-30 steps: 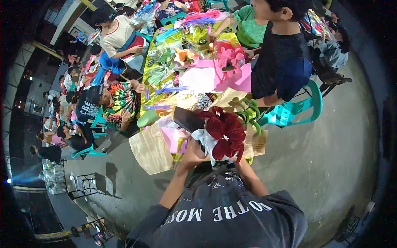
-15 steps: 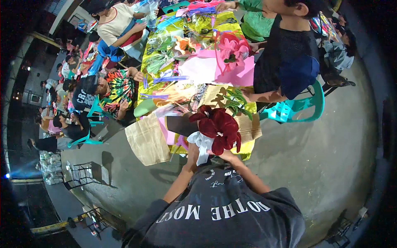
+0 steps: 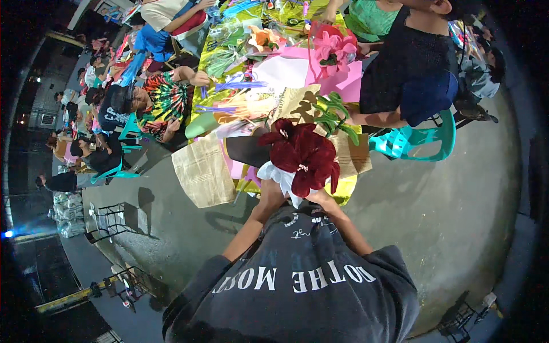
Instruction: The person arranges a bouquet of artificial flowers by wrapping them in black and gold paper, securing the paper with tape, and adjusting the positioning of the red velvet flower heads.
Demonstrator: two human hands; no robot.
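In front of my chest, over the table's near edge, is a bouquet of large dark red fuzzy flowers (image 3: 311,151). White wrapping (image 3: 281,176) shows at its lower left. My left hand (image 3: 272,193) is closed around the wrapping's left side, its fingertips out of sight. From the right, my right hand (image 3: 321,198) grips the bouquet's base below the blooms; petals cover most of its fingers. A dark sheet (image 3: 246,150) lies just beyond the left hand, beside the flowers.
Brown printed paper (image 3: 203,174) hangs over the table's near left edge. Green fuzzy leaves (image 3: 331,117), a pink bouquet (image 3: 334,48) and pink sheets (image 3: 346,83) lie farther off. A person in black (image 3: 423,74) sits at right on a teal chair (image 3: 417,140); another in tie-dye (image 3: 166,103) sits at left.
The white wrapping, which stuck up loosely over my left hand, now sits lower and more spread around the flowers' base. My view has shifted slightly; both hands stay at the bouquet.
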